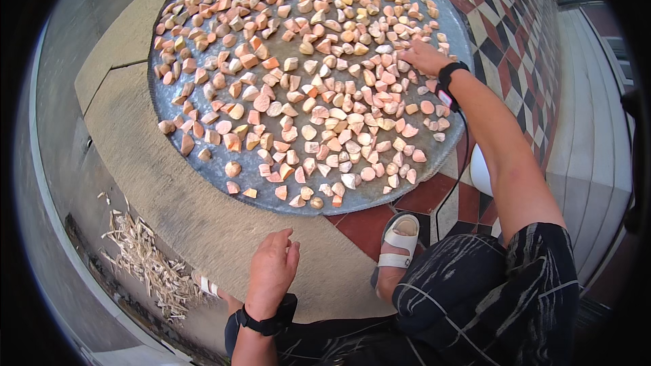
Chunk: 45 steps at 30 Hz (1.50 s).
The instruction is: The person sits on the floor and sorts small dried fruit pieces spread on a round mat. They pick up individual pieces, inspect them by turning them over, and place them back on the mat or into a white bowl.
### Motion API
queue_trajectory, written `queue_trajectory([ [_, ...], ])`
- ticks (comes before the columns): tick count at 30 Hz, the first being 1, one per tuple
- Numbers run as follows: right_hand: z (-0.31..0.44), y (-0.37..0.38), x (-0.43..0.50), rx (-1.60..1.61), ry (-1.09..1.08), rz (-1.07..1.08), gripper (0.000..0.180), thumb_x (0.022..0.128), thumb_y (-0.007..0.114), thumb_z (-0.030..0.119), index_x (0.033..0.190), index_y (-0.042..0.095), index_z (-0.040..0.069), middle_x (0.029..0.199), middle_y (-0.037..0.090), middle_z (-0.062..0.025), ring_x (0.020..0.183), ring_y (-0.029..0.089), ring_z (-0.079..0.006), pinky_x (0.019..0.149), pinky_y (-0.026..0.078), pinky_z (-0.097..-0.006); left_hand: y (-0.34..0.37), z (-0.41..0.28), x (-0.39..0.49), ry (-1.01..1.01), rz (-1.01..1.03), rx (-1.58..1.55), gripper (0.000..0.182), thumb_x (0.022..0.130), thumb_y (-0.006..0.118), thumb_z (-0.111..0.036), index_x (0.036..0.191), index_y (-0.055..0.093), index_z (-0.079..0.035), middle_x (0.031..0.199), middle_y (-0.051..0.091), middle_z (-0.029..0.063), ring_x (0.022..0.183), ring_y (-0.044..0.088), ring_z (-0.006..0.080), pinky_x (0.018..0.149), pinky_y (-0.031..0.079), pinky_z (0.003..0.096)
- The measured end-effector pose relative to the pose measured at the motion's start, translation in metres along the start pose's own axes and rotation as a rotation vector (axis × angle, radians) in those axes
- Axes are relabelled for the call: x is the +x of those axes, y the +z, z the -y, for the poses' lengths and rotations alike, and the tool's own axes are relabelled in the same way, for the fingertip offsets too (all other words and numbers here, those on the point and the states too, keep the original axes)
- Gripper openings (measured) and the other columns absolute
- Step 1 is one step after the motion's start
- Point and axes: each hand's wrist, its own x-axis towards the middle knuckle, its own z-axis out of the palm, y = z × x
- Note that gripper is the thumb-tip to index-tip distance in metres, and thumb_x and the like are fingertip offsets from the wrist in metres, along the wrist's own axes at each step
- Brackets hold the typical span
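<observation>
A large round grey mat (203, 178) lies on the ground, strewn with many cut chunks of what look like dried sweet potato (262, 102), pale pink to orange. My right hand (423, 58) reaches over the right side of the mat, its fingertips down among the chunks; whether they grip one cannot be told. My left hand (276, 260) hangs in front of my body, short of the mat's near edge, with nothing in it and its thumb apart from the fingers. Each wrist bears a black strap; a cable runs down from the right one.
A tan stone ledge (152, 183) curves along the mat's left and near side. Red, black and cream tiles (508, 51) lie to the right, with pale steps (590, 112) beyond. My sandalled foot (399, 244) is near the mat. Dry plant scraps (152, 264) lie at lower left.
</observation>
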Motion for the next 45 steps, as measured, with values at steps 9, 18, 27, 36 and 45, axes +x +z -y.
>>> queue_trajectory([
  [9,0.09,0.028,0.004,0.032,-0.495,-0.538,0.06,0.088,0.052,0.04,0.128,0.047,-0.005,0.109,0.054,-0.0227,0.104,0.054,-0.036,0.091,0.042,-0.0472,-0.011,0.003,-0.013,0.005,-0.019,-0.024,0.025,0.083,0.064,-0.009,0.106,0.06,-0.001,0.087,0.062,0.0167,0.08,0.061,0.0343,0.07,0.05,0.0417],
  [18,0.182,0.044,-0.001,-0.002,-0.31,-0.127,0.091,0.085,0.051,0.059,0.147,0.02,0.001,0.154,0.019,-0.0209,0.141,0.021,-0.0364,0.113,0.02,-0.0464,-0.023,0.015,-0.027,0.036,-0.109,-0.011,0.026,0.084,0.064,-0.01,0.108,0.061,-0.001,0.085,0.062,0.0147,0.076,0.062,0.0305,0.067,0.05,0.038],
  [27,0.2,0.038,-0.022,-0.205,-0.158,-0.015,0.109,0.081,0.05,0.072,0.151,0.003,0.003,0.157,0.004,-0.0183,0.145,0.005,-0.0345,0.114,0.01,-0.052,-0.033,0.013,-0.046,0.037,-0.078,-0.034,0.026,0.084,0.063,-0.013,0.107,0.058,-0.002,0.09,0.061,0.0178,0.083,0.06,0.0369,0.073,0.049,0.0437],
  [36,0.279,0.064,-0.057,-0.091,-0.585,-0.239,0.08,0.091,0.047,0.053,0.148,0.021,0.004,0.155,0.014,-0.0211,0.143,0.016,-0.0368,0.114,0.014,-0.0498,-0.039,0.015,-0.054,0.1,-0.153,0.002,0.027,0.083,0.063,-0.009,0.108,0.058,-0.001,0.086,0.061,0.0161,0.079,0.061,0.0333,0.07,0.05,0.0401],
  [45,0.298,0.082,-0.08,-0.13,-0.75,-0.244,0.071,0.093,0.048,0.049,0.146,0.029,0.006,0.156,0.017,-0.0151,0.143,0.017,-0.0349,0.114,0.016,-0.0487,-0.038,0.016,-0.067,0.071,-0.137,0.023,0.028,0.083,0.064,-0.01,0.108,0.059,-0.001,0.087,0.061,0.0153,0.079,0.061,0.0331,0.07,0.05,0.0407],
])
